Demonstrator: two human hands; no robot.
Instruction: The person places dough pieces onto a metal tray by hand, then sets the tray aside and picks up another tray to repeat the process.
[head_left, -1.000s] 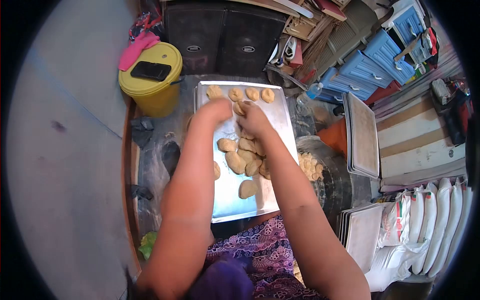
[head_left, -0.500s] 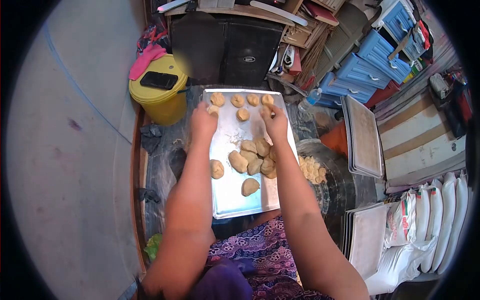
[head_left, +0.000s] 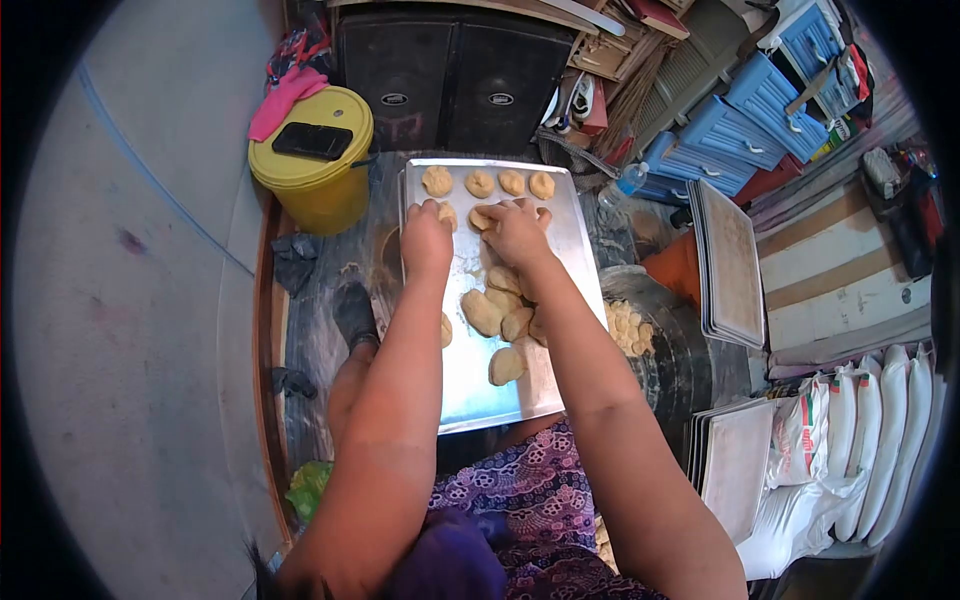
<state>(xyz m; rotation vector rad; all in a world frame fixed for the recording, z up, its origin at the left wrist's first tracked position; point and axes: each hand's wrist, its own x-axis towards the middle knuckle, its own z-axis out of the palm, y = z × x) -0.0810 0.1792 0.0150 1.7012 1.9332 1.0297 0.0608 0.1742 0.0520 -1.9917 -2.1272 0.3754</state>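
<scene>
On the metal baking tray (head_left: 470, 395), small dough balls (head_left: 437, 181) form a row along the far edge, with more in a second row. My left hand (head_left: 428, 238) has its fingers curled round a dough ball (head_left: 448, 216) at the left of that second row. My right hand (head_left: 518, 232) is closed over the dough ball (head_left: 482, 217) beside it, fingertips pressed on it; another piece shows just past its knuckles. Nearer me lies a heap of smooth dough lumps (head_left: 482, 313), partly behind my right forearm, and a separate lump (head_left: 507, 366).
A yellow lidded bucket (head_left: 325, 190) with a phone (head_left: 312, 141) stands at the far left. Right of the tray, a round dark container (head_left: 685, 350) holds dough pieces (head_left: 630, 330). Stacked trays (head_left: 730, 270) and white sacks (head_left: 870, 440) are farther right. A foot (head_left: 354, 314) rests left.
My right hand has moved left from the second row's right end to the middle dough ball. My left hand stays at the left dough ball. The view has shifted slightly.
</scene>
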